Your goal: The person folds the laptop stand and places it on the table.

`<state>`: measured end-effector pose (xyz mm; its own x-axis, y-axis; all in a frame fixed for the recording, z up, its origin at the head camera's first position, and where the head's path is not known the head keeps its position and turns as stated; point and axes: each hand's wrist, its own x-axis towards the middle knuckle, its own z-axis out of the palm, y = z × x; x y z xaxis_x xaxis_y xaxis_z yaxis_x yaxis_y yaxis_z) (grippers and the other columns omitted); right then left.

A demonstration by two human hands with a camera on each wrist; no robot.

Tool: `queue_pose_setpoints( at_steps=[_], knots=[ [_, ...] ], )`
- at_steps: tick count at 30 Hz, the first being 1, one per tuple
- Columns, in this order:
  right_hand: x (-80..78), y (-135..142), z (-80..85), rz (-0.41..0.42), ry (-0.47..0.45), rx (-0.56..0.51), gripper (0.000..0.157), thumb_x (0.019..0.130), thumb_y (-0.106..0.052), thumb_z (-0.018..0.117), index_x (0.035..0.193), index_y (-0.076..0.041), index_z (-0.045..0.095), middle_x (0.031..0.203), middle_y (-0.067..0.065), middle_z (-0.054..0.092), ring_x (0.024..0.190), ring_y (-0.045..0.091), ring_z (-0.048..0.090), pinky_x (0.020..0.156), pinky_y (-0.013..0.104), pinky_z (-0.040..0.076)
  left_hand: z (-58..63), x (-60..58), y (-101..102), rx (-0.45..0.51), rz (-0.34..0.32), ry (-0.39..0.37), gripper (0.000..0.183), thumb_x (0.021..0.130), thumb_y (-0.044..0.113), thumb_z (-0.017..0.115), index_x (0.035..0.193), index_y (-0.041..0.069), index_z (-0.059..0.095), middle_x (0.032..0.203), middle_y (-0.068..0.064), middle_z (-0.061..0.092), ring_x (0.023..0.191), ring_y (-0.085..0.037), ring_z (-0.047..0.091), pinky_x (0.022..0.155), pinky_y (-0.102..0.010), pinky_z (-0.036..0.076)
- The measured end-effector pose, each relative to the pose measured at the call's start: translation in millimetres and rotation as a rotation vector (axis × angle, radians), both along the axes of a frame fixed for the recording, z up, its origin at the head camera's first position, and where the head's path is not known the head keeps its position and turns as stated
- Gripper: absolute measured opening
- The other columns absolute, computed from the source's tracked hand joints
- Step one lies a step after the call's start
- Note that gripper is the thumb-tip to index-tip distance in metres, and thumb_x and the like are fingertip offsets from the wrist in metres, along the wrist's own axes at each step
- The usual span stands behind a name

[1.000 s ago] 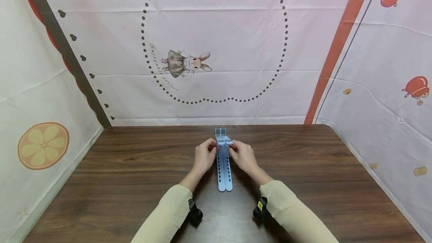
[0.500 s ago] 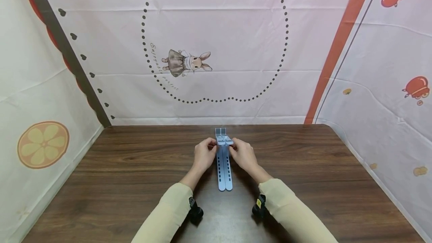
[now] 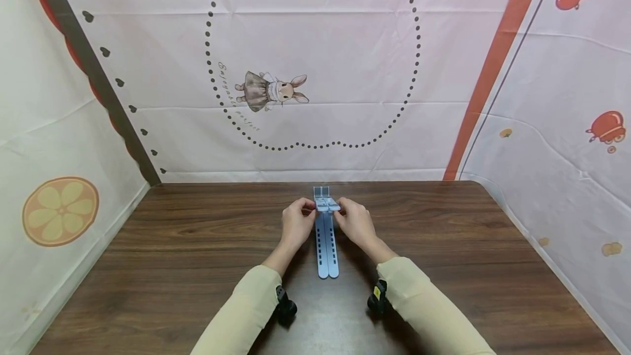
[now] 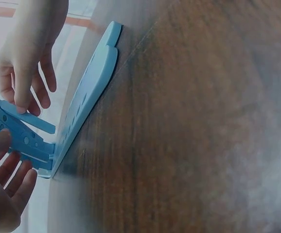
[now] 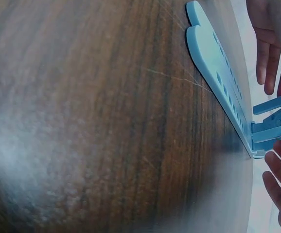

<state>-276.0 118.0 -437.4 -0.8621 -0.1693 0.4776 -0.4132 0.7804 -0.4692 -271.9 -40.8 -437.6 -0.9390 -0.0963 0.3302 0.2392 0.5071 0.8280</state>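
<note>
A light blue folding laptop stand stands in the middle of the wooden table, its two slotted legs side by side and their rounded ends pointing toward me. My left hand pinches the left side of the stand's raised upper part, thumb on it and the other fingers spread below in the left wrist view. From the right, my right hand holds the opposite side between thumb and fingers. In the right wrist view the slotted leg lies along the tabletop, with the upper arms angled up from its far end.
The dark wooden table reaches back to a printed cloth hanging behind it. More cloth rises along the left and right sides. A small black camera sits at the left wrist and another black camera at the right.
Both hands keep their hold on the laptop stand with hardly any movement. The whole head view shifts very slightly; the right forearm edges up a little.
</note>
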Motion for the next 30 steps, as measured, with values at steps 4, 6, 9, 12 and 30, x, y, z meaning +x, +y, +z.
queue_pose_setpoints(
  at_steps=[4, 6, 9, 12, 30],
  knots=[
    [0.1, 0.3, 2.1, -0.001, -0.008, 0.003, 0.009, 0.082, -0.009, 0.066, 0.091, -0.011, 0.064, 0.085, 0.003, 0.068, 0.072, 0.012, 0.063, 0.059, 0.026, 0.051, 1.4, -0.1, -0.2, 0.005, 0.015, 0.014, 0.011, 0.078, 0.005, 0.070, 0.086, 0.011, 0.066, 0.088, -0.004, 0.068, 0.080, -0.016, 0.066, 0.067, -0.024, 0.054],
    [-0.4, 0.4, 2.8, 0.000, -0.004, 0.005, 0.010, 0.082, -0.008, 0.067, 0.091, -0.011, 0.063, 0.085, 0.003, 0.067, 0.073, 0.013, 0.063, 0.060, 0.027, 0.052, 1.7, 0.0, -0.3, 0.006, 0.023, 0.021, 0.013, 0.077, 0.006, 0.071, 0.088, 0.011, 0.065, 0.090, -0.004, 0.068, 0.080, -0.016, 0.066, 0.067, -0.023, 0.054],
    [-0.9, 0.5, 4.3, 0.006, -0.002, 0.001, 0.011, 0.081, -0.007, 0.067, 0.091, -0.010, 0.063, 0.086, 0.004, 0.067, 0.075, 0.015, 0.064, 0.061, 0.027, 0.052, 1.8, -0.3, -0.5, 0.010, 0.024, 0.031, 0.018, 0.077, 0.006, 0.072, 0.093, 0.010, 0.065, 0.094, -0.004, 0.068, 0.081, -0.016, 0.066, 0.068, -0.024, 0.054],
    [-1.7, 0.9, 5.1, 0.005, 0.001, 0.004, 0.012, 0.081, -0.008, 0.068, 0.092, -0.010, 0.063, 0.087, 0.004, 0.068, 0.076, 0.015, 0.064, 0.062, 0.028, 0.052, 1.8, -0.6, -1.1, 0.002, 0.009, 0.046, 0.021, 0.077, 0.006, 0.072, 0.097, 0.009, 0.066, 0.099, -0.004, 0.068, 0.083, -0.016, 0.066, 0.069, -0.025, 0.054],
    [-2.4, 2.2, 8.0, 0.070, 0.109, -0.013, 0.024, 0.081, -0.006, 0.068, 0.104, -0.009, 0.062, 0.096, 0.005, 0.067, 0.087, 0.018, 0.066, 0.071, 0.035, 0.054, 2.7, -5.2, -4.0, -0.042, -0.010, 0.066, 0.023, 0.078, 0.002, 0.068, 0.099, 0.013, 0.069, 0.103, -0.005, 0.068, 0.084, -0.018, 0.067, 0.070, -0.024, 0.054]
  ],
)
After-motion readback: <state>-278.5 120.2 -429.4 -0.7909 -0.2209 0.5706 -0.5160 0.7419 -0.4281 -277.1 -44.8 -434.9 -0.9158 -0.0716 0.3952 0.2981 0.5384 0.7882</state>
